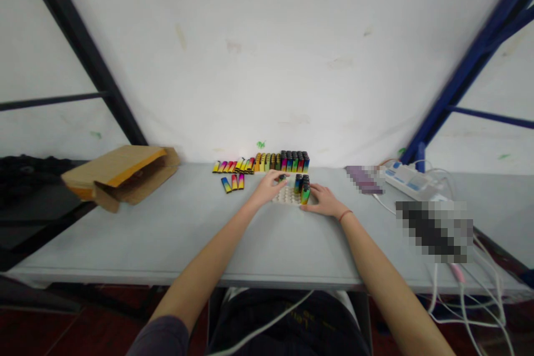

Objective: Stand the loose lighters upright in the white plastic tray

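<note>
A white tray (284, 196) with rows of round holes lies on the table between my hands. Upright lighters with dark tops (306, 193) stand at its right side, the front one green and yellow. My left hand (267, 187) is at the tray's left back corner, its fingers curled around a small dark-topped lighter (282, 178), mostly hidden by the fingers. At the tray's right side, my right hand (326, 202) holds the edge, thumb in front and fingers behind, close against the standing lighters. A thin red band circles that wrist.
Behind the tray stand blocks of upright lighters (295, 161) and yellowish ones (267, 162). Colourful lighters (233, 166) lie to their left, with several loose ones (234, 182) in front. An open cardboard box (125, 169) sits left; a power strip (411, 181) with cables is right.
</note>
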Motion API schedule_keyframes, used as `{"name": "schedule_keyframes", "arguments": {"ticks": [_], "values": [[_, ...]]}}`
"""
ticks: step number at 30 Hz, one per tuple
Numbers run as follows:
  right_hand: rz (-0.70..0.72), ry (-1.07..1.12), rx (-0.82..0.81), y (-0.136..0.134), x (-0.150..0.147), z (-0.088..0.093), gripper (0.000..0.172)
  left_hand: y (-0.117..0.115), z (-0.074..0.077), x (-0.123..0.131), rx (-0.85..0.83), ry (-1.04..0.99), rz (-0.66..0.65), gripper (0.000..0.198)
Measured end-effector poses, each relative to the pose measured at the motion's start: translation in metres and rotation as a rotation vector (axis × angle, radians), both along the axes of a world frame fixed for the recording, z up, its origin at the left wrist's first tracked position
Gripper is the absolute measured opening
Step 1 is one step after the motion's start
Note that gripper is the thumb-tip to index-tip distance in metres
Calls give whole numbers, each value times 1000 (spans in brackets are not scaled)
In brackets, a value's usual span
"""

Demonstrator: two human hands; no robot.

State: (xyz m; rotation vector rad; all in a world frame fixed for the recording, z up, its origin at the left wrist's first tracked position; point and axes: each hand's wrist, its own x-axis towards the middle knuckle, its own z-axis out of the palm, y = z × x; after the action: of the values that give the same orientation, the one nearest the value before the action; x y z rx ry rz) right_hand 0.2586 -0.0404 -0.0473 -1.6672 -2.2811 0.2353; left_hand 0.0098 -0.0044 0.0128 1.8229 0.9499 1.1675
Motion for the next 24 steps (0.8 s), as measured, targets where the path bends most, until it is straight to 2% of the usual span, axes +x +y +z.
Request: {"name": "schedule_keyframes", "arguments": {"ticks": [3,12,17,24], "values": [[5,5,5,0,1,-1,88,0,0,6,-31,-18,-71,20],[-1,-1,13,1,0,-2,85,-6,-16,29,-104,-135,-80,33],[2,6,19,0,-1,-1,85,-10,-15,33,-105,-152,-94,28],[0,6,20,-1,-1,1,84,-12,-16,28,-17,-101,-68,23]]}}
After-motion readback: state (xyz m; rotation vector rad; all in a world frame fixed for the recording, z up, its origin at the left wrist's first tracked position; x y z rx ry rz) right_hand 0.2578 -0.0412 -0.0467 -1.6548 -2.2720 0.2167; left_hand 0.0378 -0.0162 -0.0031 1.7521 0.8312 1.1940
